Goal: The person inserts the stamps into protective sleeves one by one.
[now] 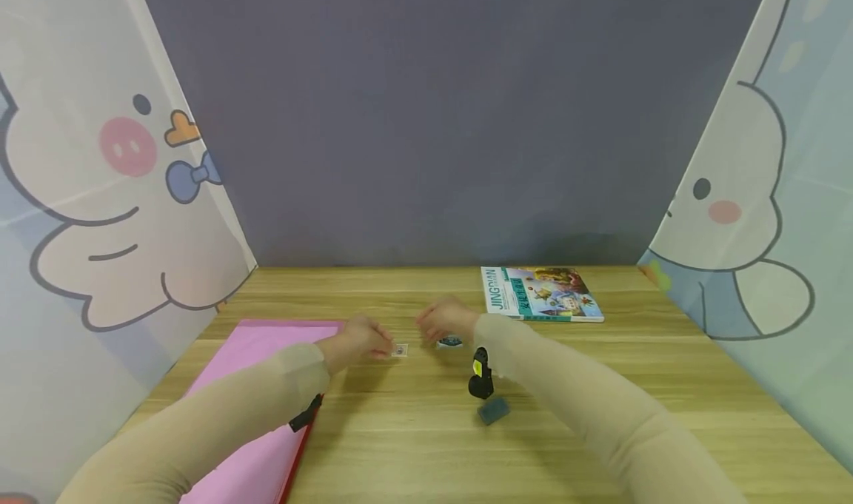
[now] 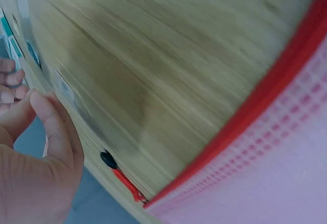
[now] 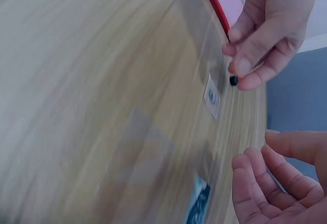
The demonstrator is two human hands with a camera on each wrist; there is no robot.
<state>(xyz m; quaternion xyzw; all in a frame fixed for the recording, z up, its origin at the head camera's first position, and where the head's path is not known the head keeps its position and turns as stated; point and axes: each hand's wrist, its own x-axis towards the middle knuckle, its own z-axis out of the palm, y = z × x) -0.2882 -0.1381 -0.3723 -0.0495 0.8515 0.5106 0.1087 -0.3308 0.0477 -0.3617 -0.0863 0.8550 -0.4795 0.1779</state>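
Observation:
My left hand (image 1: 365,337) is above the pink pouch's right edge, beside a small white card (image 1: 400,350) with a round picture. In the left wrist view its thumb and index fingertip (image 2: 34,97) meet. My right hand (image 1: 448,319) hovers by a small blue card (image 1: 449,343), its fingers (image 3: 255,183) bent and the thumb close to the index fingertip. A thin pale line shows among them in the right wrist view, but I cannot tell whether either hand holds something thin and clear. Both cards (image 3: 212,98) lie flat on the wooden table.
A pink mesh pouch (image 1: 286,332) with red edging lies at the left under my left forearm. At the back right is a picture book (image 1: 543,294). A black gadget with a yellow label (image 1: 478,371) and a small dark grey block (image 1: 494,411) are near my right forearm.

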